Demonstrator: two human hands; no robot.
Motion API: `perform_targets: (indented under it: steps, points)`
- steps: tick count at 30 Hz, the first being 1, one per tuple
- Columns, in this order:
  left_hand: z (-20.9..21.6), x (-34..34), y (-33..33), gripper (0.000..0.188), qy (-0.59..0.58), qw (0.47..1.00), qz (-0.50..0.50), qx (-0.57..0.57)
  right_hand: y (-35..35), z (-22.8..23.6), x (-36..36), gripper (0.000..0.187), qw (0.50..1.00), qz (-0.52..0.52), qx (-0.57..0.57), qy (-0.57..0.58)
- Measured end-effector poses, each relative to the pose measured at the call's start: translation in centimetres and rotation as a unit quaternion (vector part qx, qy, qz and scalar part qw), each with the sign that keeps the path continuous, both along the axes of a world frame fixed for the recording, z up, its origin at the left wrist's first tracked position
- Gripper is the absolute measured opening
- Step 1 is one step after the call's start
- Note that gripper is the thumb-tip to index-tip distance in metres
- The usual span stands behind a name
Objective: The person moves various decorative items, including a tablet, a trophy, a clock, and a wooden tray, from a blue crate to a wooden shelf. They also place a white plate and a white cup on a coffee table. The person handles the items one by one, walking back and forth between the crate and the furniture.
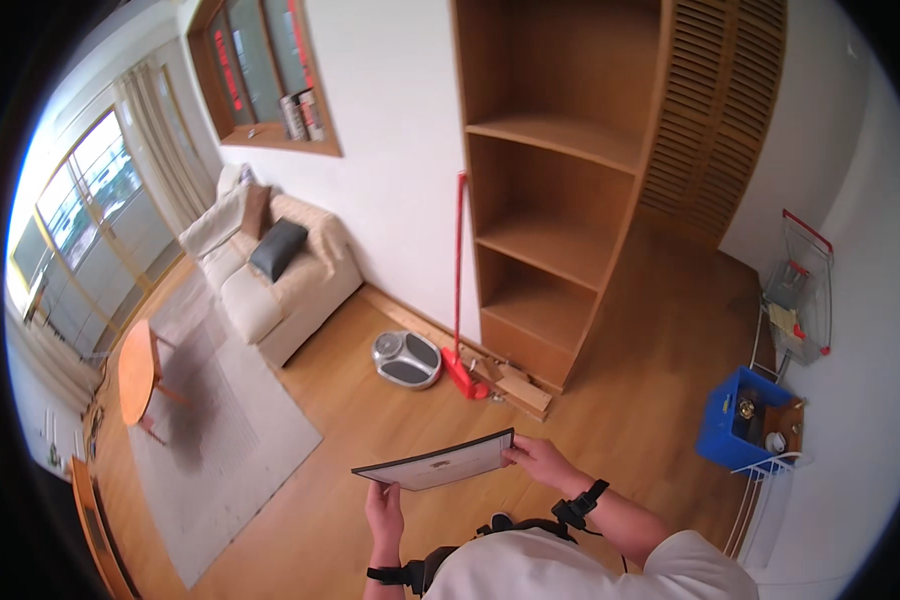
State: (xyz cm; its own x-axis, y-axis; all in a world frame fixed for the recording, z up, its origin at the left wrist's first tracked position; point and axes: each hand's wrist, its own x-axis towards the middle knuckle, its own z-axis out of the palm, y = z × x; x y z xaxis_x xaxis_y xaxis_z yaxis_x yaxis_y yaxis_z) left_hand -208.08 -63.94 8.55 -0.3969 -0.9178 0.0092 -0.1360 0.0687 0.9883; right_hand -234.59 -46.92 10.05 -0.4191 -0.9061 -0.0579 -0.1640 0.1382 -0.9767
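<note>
A blue crate (715, 428) stands on the wood floor (630, 400) at the right; in it are a gold-coloured piece (746, 407) and a rounded white one (776, 441), too small to identify, with a brown panel along one side. Beyond it, by the white wall, is a wire cart (806, 290) with a red handle, a pale yellow item (785, 320) inside. The tall bookcase (556, 140) is brown wood with stacked open bays. Books (302, 116) stand upright in the wood-framed window opening (330, 140).

The board (460, 463) is held out in front of the person's body, above the floor. It is thin, flat and oblong, with a pale face, a dark edge and a small darker mark near the middle. The left hand (384, 510) grips its near left corner, the thumb on the face; the right hand (542, 463) pinches its right end.

A louvred door (710, 120) with slim wooden slats adjoins the bookcase. A red pole (460, 260) leans upright beside loose wood planks (520, 388), near a rounded silver device (407, 360) with dark oval pads. The cream sofa (255, 310) carries cushions (279, 249), and a grey rug (235, 450) lies flat.
</note>
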Motion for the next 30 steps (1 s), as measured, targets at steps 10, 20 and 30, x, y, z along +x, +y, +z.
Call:
perform_targets:
  steps: [10,20,30]
  points:
    - [1.4,-23.9,-12.7,0.019,0.117,0.961,-0.236,0.089,4.8,-2.3,-8.0,0.039,0.937,-0.337,-0.057,-0.07]
    - [6.7,-57.8,-24.6,0.021,0.082,0.917,-0.377,0.105,11.8,-13.3,-4.1,0.033,0.77,-0.573,0.275,-0.056]
    - [0.6,-82.6,-29.5,0.037,0.083,0.911,-0.386,0.121,6.5,-18.8,14.2,0.024,0.58,-0.716,0.012,-0.388]
